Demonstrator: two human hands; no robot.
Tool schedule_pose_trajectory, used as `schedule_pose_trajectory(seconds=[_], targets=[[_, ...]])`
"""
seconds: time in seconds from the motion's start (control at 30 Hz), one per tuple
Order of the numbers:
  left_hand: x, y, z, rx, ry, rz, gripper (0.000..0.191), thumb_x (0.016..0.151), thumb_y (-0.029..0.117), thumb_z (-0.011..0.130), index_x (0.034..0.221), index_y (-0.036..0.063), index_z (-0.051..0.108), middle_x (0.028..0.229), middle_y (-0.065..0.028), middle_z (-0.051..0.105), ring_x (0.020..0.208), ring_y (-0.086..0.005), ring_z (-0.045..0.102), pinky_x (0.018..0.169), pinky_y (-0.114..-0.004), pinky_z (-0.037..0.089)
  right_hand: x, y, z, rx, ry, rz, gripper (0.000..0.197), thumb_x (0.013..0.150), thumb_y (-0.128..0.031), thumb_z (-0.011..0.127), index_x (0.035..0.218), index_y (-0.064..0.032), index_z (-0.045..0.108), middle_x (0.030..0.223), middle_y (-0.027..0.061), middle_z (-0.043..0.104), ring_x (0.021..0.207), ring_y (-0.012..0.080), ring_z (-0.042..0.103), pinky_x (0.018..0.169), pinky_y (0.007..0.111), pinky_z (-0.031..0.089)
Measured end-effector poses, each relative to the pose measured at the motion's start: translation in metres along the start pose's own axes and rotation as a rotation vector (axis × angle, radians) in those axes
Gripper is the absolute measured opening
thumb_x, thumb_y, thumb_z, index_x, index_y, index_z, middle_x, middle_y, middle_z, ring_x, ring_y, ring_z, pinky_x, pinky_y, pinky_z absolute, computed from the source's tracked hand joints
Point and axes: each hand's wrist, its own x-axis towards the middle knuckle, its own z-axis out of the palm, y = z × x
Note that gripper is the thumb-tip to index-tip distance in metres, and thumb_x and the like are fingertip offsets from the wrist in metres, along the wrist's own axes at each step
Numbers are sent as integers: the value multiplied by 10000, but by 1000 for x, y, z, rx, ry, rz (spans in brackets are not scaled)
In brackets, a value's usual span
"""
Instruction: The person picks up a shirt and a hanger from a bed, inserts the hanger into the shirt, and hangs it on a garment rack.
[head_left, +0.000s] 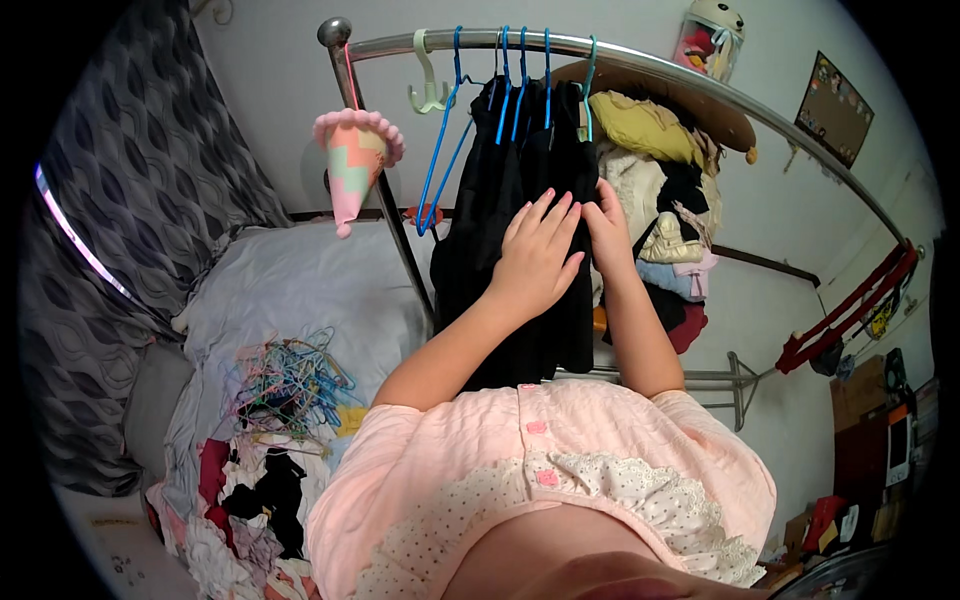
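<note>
Black garments (480, 217) hang close together on blue wire hangers (503, 82) from a metal clothes rail (637, 56). Flat against their front lies my left hand (536, 255), its fingers spread. My right hand (611, 229) is at the right edge of the rightmost black garment (579, 300), thumb in front and the other fingers partly hidden at its side. That garment hangs below a teal hanger (590, 82). One blue hanger (442, 165) at the left carries nothing. Next to it is a pale green hook (427, 82) on the rail.
A pastel cone-shaped ornament (352, 161) dangles at the rail's left end. Behind stands a pile of clothes (675, 217). On the bed (300, 277) lie tangled hangers (296, 382) and heaped clothes (262, 495). A dark red strap-like item (847, 307) hangs at the right.
</note>
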Motion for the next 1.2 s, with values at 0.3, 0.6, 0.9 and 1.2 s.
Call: schedule_pose_trajectory(seconds=[0.3, 0.6, 0.9, 1.2], targets=[[-5, -3, 2, -81, 6, 1, 573, 733, 126, 575, 1250, -11, 371, 1286, -147, 394, 1223, -316, 328, 997, -423, 266, -7, -5, 8, -280, 118, -74, 539, 776, -33, 449, 1289, -14, 284, 1228, 131, 381, 1082, 191, 396, 929, 280, 313], [-16, 14, 5, -243, 5, -41, 553, 727, 23, 543, 1247, -23, 361, 1295, -179, 367, 1230, -366, 296, 998, -417, 268, -43, -27, 12, -236, -38, -27, 658, 783, -51, 442, 1366, -14, 137, 1385, 179, 209, 1276, 248, 231, 1028, 309, 188], [-53, 52, 29, -73, 29, -236, 461, 795, 74, 467, 1241, -2, 382, 1376, -200, 222, 1214, -442, 265, 984, -457, 268, -103, 3, 0, -467, -73, -59, 569, 851, -93, 426, 1352, 2, 173, 1392, 187, 209, 1283, 283, 229, 1033, 326, 192], [-158, 106, 72, -112, -145, -616, 451, 808, 123, 453, 1244, 25, 387, 1385, -161, 227, 1146, -447, 339, 945, -482, 305, -194, 57, -27, -470, -176, 33, 365, 878, -73, 354, 1216, 61, 376, 1230, 213, 430, 1129, 331, 422, 963, 341, 310]])
